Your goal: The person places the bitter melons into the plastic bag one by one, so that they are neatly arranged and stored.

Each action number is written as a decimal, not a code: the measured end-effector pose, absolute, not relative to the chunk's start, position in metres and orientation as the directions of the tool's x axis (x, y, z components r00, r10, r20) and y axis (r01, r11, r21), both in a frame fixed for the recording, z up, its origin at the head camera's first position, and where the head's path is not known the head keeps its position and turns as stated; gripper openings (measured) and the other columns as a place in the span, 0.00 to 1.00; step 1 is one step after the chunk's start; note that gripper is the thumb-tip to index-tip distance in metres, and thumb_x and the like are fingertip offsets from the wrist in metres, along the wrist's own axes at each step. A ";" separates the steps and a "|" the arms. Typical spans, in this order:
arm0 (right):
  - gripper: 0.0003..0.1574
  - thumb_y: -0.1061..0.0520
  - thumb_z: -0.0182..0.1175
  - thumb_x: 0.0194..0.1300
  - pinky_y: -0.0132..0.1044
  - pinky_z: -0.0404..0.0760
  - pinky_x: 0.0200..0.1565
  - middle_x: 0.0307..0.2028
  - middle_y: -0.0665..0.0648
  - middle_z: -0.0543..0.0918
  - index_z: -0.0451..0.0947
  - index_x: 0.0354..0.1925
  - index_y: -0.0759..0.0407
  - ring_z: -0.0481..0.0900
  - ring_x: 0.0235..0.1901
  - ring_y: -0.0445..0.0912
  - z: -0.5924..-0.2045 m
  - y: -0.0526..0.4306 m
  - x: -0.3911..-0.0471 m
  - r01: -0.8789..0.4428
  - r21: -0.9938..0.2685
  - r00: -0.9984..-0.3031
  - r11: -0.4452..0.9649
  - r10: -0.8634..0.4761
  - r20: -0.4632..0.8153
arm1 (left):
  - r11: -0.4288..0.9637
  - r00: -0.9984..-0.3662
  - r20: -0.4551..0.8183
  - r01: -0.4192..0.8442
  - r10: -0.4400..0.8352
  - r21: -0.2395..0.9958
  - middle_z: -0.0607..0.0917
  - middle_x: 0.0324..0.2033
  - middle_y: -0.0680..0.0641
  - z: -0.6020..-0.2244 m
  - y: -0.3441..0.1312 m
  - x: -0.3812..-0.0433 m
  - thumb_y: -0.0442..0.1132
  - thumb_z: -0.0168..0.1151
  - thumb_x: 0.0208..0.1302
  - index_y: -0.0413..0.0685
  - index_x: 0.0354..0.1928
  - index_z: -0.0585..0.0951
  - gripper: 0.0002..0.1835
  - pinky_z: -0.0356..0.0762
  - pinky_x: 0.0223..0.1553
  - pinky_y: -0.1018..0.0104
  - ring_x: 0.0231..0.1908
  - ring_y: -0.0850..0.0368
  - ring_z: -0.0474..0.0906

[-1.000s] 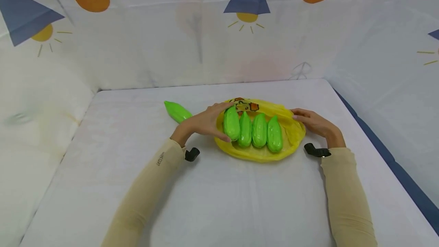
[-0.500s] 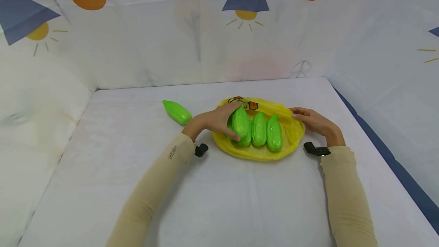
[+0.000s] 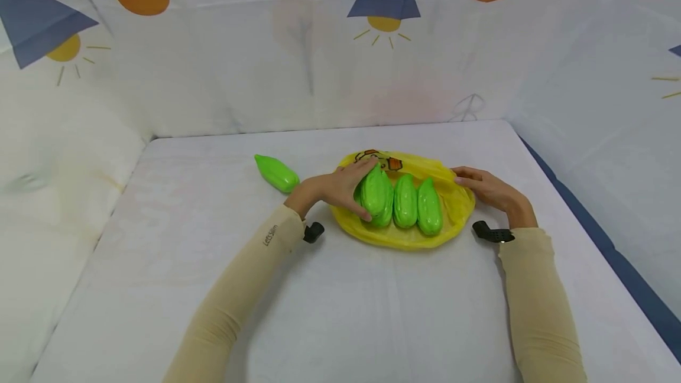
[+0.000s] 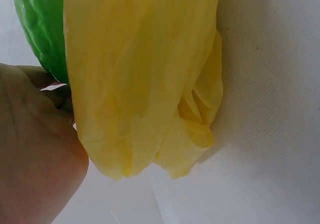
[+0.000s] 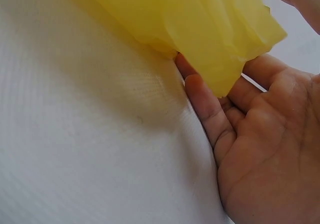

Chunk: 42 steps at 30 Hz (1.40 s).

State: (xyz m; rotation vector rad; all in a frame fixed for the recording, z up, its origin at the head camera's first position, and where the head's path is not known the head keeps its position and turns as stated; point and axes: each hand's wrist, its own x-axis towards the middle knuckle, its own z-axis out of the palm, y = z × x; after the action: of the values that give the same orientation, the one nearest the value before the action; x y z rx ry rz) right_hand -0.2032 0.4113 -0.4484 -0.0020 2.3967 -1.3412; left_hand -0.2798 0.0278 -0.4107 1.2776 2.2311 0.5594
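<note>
A yellow plastic bag (image 3: 456,214) with a cartoon print lies spread on the table, with several glossy green bitter gourds (image 3: 406,203) side by side on it. My left hand (image 3: 337,189) holds the leftmost gourd (image 3: 374,195) between thumb and fingers; this gourd overlaps its neighbour in the head view. The left wrist view shows its bumpy skin (image 4: 42,29) beside the bag's hanging side. At the bag's right edge, my right hand (image 3: 488,189) grips the rim, thumb above and fingers beneath the yellow film (image 5: 215,24).
One more green gourd (image 3: 276,174) lies on the white tabletop (image 3: 372,312), left of the bag and just behind the left wrist. A white printed cloth wall (image 3: 239,75) rises behind the table's far edge.
Over the first half second, my left hand moved right with the gourd, bringing it against its neighbour. Since then it has stayed nearly in place. My right hand has kept its position on the rim.
</note>
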 end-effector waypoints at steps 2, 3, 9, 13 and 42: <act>0.39 0.44 0.49 0.76 0.59 0.49 0.73 0.71 0.65 0.60 0.55 0.72 0.64 0.62 0.62 0.45 -0.449 0.412 -0.203 0.189 -0.819 -0.922 0.542 -0.189 -0.337 | 0.473 -0.432 -0.219 0.664 0.875 0.579 0.33 0.78 0.49 -0.411 0.027 -0.279 0.61 0.72 0.50 0.49 0.78 0.33 0.69 0.32 0.73 0.37 0.77 0.51 0.29; 0.39 0.44 0.49 0.76 0.59 0.50 0.73 0.71 0.65 0.60 0.55 0.72 0.64 0.62 0.62 0.45 -0.449 0.412 -0.203 0.187 -0.818 -0.922 0.544 -0.191 -0.338 | 0.473 -0.434 -0.219 0.659 0.874 0.584 0.32 0.78 0.50 -0.411 0.026 -0.279 0.61 0.73 0.50 0.49 0.78 0.32 0.69 0.32 0.73 0.36 0.77 0.52 0.28; 0.39 0.43 0.48 0.75 0.59 0.50 0.73 0.71 0.66 0.59 0.55 0.73 0.64 0.62 0.63 0.47 -0.449 0.413 -0.203 0.191 -0.815 -0.921 0.547 -0.187 -0.341 | 0.465 -0.459 -0.179 0.645 0.870 0.607 0.31 0.78 0.52 -0.411 0.019 -0.277 0.63 0.75 0.46 0.50 0.78 0.32 0.73 0.32 0.73 0.36 0.77 0.53 0.28; 0.39 0.43 0.48 0.76 0.58 0.50 0.73 0.72 0.65 0.59 0.54 0.73 0.64 0.62 0.62 0.45 -0.448 0.412 -0.205 0.202 -0.814 -0.919 0.545 -0.181 -0.350 | 0.454 -0.480 -0.137 0.643 0.866 0.617 0.33 0.78 0.51 -0.411 0.009 -0.276 0.62 0.76 0.46 0.49 0.78 0.32 0.72 0.33 0.72 0.35 0.77 0.49 0.30; 0.37 0.44 0.47 0.77 0.16 0.67 0.53 0.66 0.62 0.65 0.57 0.71 0.66 0.68 0.54 0.33 -0.449 0.413 -0.204 0.146 -0.815 -0.928 0.560 -0.209 -0.310 | 0.538 -0.714 -0.077 0.448 0.696 0.714 0.41 0.78 0.56 -0.439 -0.082 -0.279 0.68 0.72 0.46 0.60 0.78 0.38 0.67 0.43 0.75 0.44 0.77 0.48 0.37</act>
State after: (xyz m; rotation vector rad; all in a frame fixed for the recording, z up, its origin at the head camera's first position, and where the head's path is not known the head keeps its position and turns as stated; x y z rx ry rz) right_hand -0.2045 0.4127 -0.4492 -0.0506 2.4252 -1.3178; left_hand -0.2785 -0.0818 -0.4390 0.9412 2.4272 0.9798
